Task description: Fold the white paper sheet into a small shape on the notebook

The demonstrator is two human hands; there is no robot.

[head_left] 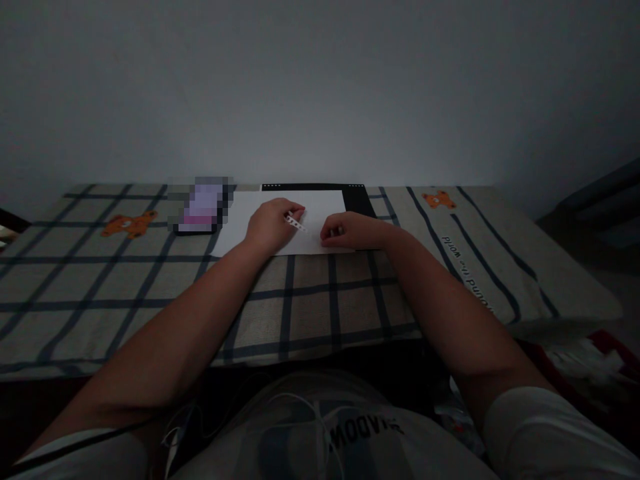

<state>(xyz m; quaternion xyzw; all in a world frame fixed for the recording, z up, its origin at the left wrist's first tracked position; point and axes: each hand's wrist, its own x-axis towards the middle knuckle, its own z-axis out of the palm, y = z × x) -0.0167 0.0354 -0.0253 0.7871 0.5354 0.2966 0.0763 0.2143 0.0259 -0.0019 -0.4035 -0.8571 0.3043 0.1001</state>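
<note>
Left hand (273,223) has its fingers pinched shut on a narrow white strip with dark spots (297,223), held over the middle of a rectangular white paper sheet (237,217). Right hand (353,230) is over the sheet's right end, fingers curled; too dim to tell if they grip anything. Sheet overlaps a flat black panel (356,198) on the checked-cloth tabletop (310,293).
</note>
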